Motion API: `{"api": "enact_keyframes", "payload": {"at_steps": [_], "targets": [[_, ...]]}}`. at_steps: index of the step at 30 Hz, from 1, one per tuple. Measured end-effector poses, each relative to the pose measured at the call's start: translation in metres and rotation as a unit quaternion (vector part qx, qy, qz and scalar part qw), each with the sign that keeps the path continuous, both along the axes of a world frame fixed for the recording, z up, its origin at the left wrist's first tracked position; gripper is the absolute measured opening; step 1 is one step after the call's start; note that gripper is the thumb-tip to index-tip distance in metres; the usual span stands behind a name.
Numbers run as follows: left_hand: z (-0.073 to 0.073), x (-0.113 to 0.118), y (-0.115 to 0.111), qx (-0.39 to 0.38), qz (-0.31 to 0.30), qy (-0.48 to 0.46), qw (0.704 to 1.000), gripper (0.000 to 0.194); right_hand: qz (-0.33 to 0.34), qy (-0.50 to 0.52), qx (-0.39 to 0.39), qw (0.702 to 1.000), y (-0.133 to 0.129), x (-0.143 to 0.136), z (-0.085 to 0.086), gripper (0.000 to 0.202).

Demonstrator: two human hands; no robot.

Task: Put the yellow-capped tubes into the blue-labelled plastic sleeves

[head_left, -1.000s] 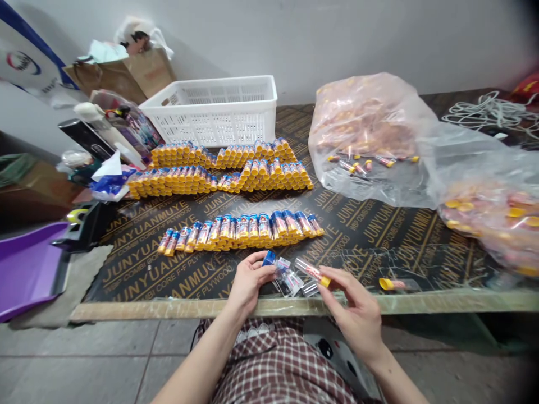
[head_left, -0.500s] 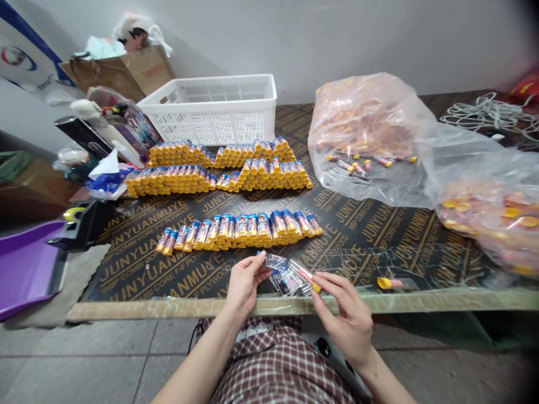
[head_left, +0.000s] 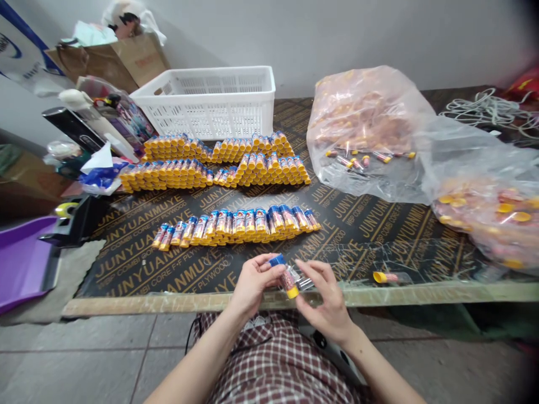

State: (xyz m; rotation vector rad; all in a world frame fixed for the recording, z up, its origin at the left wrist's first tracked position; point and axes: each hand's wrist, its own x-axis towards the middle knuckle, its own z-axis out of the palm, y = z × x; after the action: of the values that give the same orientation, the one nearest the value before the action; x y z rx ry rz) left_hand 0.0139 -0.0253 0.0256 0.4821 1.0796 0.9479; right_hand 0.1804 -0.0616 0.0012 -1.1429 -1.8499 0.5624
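Bare counter (head_left: pixel 168 269) L of L hand (head_left: pixel 251 283), plus narrow strip btw. front tube row (head_left: pixel 242 223) & rear stacks (head_left: pixel 168 175). Bags (head_left: pixel 366 112) block back R; loose tube (head_left: pixel 391 277) lies R of R hand (head_left: pixel 328 306).

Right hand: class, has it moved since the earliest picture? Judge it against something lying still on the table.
Yes: the right hand has moved left, farther from the loose yellow-ended tube lying to its right.
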Motion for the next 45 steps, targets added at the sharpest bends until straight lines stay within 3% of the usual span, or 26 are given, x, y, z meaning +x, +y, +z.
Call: {"api": "enact_keyframes", "payload": {"at_steps": [4, 8, 15, 17, 19, 21, 22, 24, 26, 29, 32, 35, 39, 42, 45], "targets": [[-0.002, 0.002, -0.005, -0.011, -0.084, 0.007, 0.996, 0.04, 0.08, 0.014, -0.047, 0.996, 0.007, 0.004, 0.005, 0.085], [-0.002, 0.004, -0.008, -0.006, -0.111, 0.002, 0.994, 0.039, 0.14, 0.029, -0.076, 0.987, 0.008, 0.007, 0.004, 0.087], [0.002, 0.005, -0.008, -0.004, -0.108, 0.011, 0.994, 0.039, 0.148, 0.04, -0.078, 0.985, 0.009, 0.002, 0.01, 0.085], [0.007, 0.002, 0.003, 0.027, -0.104, 0.051, 0.993, 0.037, 0.12, -0.009, -0.082, 0.989, 0.014, 0.019, 0.014, 0.084], [0.016, -0.005, 0.022, 0.099, -0.079, 0.132, 0.983, 0.039, 0.034, -0.087, -0.085, 0.992, 0.021, 0.056, 0.012, 0.079], [0.028, -0.012, 0.046, 0.194, -0.039, 0.245, 0.949, 0.046, -0.088, -0.169, -0.091, 0.977, 0.028, 0.108, 0.001, 0.064], [0.033, -0.014, 0.06, 0.238, -0.022, 0.31, 0.92, 0.05, -0.106, -0.204, -0.108, 0.967, 0.03, 0.135, -0.007, 0.055], [0.041, -0.015, 0.085, 0.301, -0.022, 0.447, 0.842, 0.049, -0.111, -0.252, -0.175, 0.945, 0.032, 0.18, -0.023, 0.04], [0.046, -0.011, 0.105, 0.325, -0.058, 0.564, 0.757, 0.044, -0.092, -0.292, -0.206, 0.929, 0.033, 0.206, -0.034, 0.032], [0.048, -0.002, 0.117, 0.319, -0.11, 0.663, 0.669, 0.044, -0.1, -0.347, -0.202, 0.911, 0.035, 0.206, -0.036, 0.023], [0.046, 0.0, 0.1, 0.34, -0.086, 0.688, 0.636, 0.042, -0.14, -0.358, -0.155, 0.91, 0.037, 0.184, -0.029, 0.028], [0.031, -0.008, 0.065, 0.36, -0.105, 0.667, 0.643, 0.032, -0.172, -0.276, -0.097, 0.94, 0.038, 0.159, -0.019, 0.038], [-0.008, -0.016, 0.028, 0.276, -0.22, 0.616, 0.704, 0.021, -0.195, -0.096, -0.142, 0.966, 0.035, 0.125, -0.004, 0.042], [-0.029, -0.016, 0.02, 0.236, -0.202, 0.589, 0.746, 0.013, -0.146, 0.008, -0.193, 0.97, 0.032, 0.097, 0.005, 0.044], [-0.033, -0.014, 0.019, 0.25, -0.188, 0.581, 0.751, 0.012, -0.108, 0.053, -0.208, 0.971, 0.028, 0.07, 0.009, 0.031]]}}
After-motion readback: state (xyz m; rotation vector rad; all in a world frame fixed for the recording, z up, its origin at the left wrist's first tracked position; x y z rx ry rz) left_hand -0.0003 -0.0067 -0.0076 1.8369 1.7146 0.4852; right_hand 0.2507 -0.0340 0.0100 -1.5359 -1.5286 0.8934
